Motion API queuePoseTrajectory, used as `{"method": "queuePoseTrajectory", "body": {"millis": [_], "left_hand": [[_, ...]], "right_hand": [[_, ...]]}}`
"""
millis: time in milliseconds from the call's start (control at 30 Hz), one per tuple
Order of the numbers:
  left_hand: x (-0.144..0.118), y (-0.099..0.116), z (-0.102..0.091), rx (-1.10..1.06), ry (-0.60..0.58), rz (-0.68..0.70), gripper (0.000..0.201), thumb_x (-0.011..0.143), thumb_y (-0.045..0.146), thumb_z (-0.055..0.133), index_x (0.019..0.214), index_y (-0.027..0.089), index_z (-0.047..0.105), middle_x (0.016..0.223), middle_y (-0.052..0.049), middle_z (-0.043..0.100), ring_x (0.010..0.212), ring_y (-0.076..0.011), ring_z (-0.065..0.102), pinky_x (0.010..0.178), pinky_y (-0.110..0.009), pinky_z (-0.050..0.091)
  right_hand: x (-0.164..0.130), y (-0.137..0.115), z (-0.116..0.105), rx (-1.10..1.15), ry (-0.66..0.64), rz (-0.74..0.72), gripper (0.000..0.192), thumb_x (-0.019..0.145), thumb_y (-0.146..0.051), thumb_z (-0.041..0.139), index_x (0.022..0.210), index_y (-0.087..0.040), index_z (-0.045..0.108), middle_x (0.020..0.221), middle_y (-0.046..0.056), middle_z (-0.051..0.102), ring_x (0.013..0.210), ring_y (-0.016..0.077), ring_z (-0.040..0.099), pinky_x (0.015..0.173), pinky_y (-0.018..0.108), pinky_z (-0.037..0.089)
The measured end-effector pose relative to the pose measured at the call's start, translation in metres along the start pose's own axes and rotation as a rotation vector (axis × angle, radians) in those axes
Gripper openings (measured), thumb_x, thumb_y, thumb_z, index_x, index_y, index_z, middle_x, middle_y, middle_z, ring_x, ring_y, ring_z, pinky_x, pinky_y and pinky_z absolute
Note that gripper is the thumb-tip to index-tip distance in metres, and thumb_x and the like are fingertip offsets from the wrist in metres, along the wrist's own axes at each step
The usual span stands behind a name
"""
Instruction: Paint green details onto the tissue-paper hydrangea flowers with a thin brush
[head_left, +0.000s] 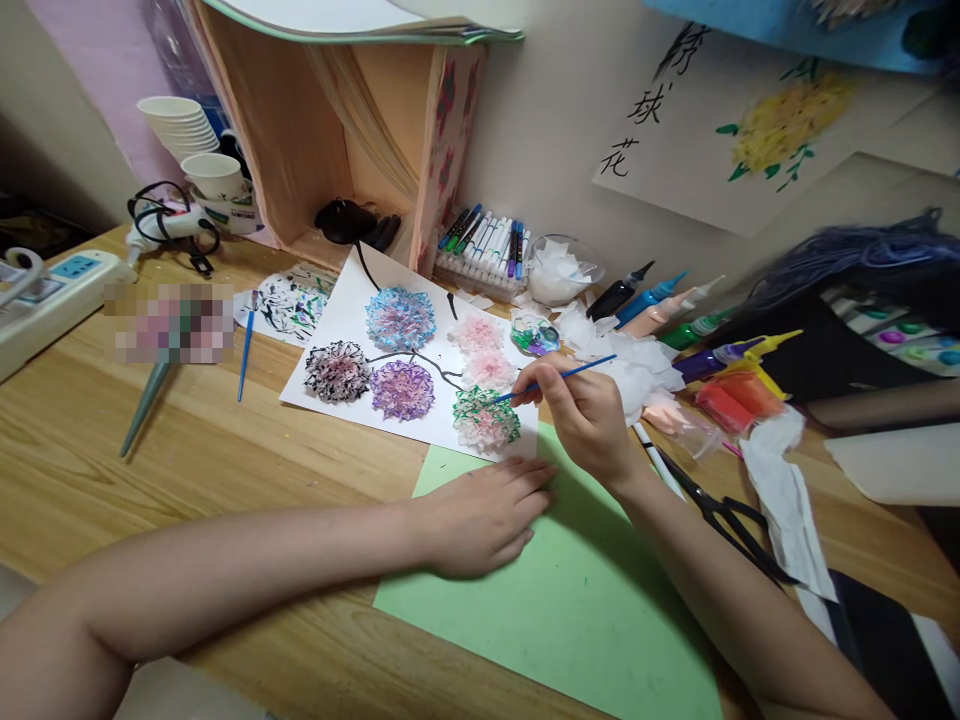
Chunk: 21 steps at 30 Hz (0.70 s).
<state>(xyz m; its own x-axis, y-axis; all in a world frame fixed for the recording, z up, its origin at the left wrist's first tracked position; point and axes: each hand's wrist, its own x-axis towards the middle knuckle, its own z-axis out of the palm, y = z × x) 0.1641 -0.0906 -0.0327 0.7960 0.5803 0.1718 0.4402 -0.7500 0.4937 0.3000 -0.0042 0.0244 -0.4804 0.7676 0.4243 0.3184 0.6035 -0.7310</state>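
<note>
My right hand point(581, 415) pinches a thin blue paintbrush point(589, 366). The brush's tip touches, or lies just over, a pink paper flower point(487, 418) with green-painted petals. That flower is on a white sheet point(427, 428) along with a blue one point(400, 318), a black one point(337, 371), a purple one point(403, 389) and two pale pink ones. Black branch lines run between them. My left hand point(487, 520) lies flat, fingers stretched, on a green sheet point(592, 620) at the white sheet's lower edge.
Behind the sheet stand a tray of markers point(484, 245) and a glass bowl point(562, 270). Paint bottles point(652, 295), crumpled tissue point(637, 375) and black scissors point(724, 510) are at right. Left are another brush point(245, 355), a power strip point(67, 300) and paper cups point(214, 175).
</note>
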Motion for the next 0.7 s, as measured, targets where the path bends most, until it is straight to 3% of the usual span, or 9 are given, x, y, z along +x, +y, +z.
{"method": "queuePoseTrajectory", "body": {"millis": [533, 700], "left_hand": [[0.0002, 0.0003, -0.0003, 0.033, -0.019, -0.009, 0.043, 0.096, 0.026, 0.036, 0.131, 0.003, 0.046, 0.145, -0.019, 0.038, 0.138, -0.0269, 0.03, 0.115, -0.037, 0.022], [0.001, 0.0002, -0.0012, 0.04, -0.016, 0.004, 0.043, 0.096, 0.026, 0.036, 0.13, 0.002, 0.046, 0.144, -0.02, 0.039, 0.137, -0.0281, 0.031, 0.115, -0.038, 0.022]], "right_hand": [[0.0016, -0.0002, -0.0036, 0.024, 0.032, 0.003, 0.038, 0.096, -0.036, 0.038, 0.073, -0.019, 0.062, 0.068, 0.002, 0.064, 0.059, 0.0113, 0.062, 0.057, 0.024, 0.05], [0.0027, -0.0001, -0.005, -0.02, -0.019, -0.022, 0.038, 0.096, -0.035, 0.039, 0.071, -0.018, 0.062, 0.066, 0.002, 0.063, 0.059, 0.0112, 0.061, 0.058, 0.024, 0.048]]}}
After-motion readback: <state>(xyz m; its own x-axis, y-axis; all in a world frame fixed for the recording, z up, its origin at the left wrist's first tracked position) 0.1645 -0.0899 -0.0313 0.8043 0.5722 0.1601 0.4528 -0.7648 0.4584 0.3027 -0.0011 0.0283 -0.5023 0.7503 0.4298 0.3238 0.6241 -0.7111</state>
